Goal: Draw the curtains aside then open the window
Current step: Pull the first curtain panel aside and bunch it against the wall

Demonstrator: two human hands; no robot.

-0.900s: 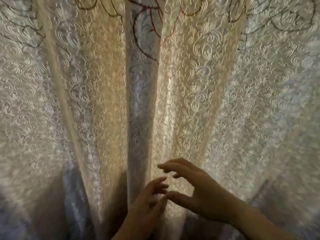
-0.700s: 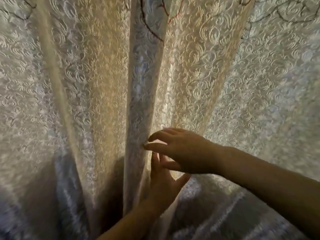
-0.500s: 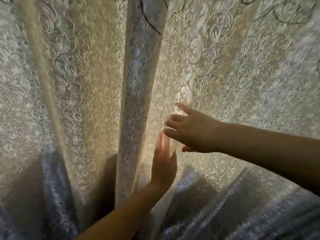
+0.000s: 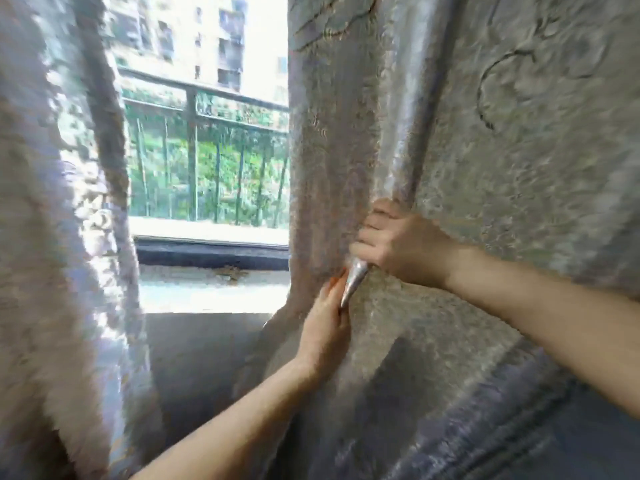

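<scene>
Two embossed grey-beige curtains hang before a window [image 4: 207, 150]. The right curtain [image 4: 485, 150] fills the right half of the view, and my right hand [image 4: 394, 244] is shut on a bunched fold of its inner edge. Just below, my left hand [image 4: 325, 323] lies flat against the same curtain with fingers straight, a fold between its fingertips and the right hand. The left curtain [image 4: 45, 237] hangs blurred at the left. Between them a gap shows the window glass and its dark lower frame [image 4: 211, 252].
A pale sill [image 4: 207, 289] runs under the window frame, with a grey wall [image 4: 201, 358] below it. Outside stand a dark metal railing [image 4: 194, 150], green trees and a tall apartment building [image 4: 194, 36].
The curtains were closed with both hands feeling at the seam. Now the right curtain has been pulled rightward in my right hand, and a gap shows the window.
</scene>
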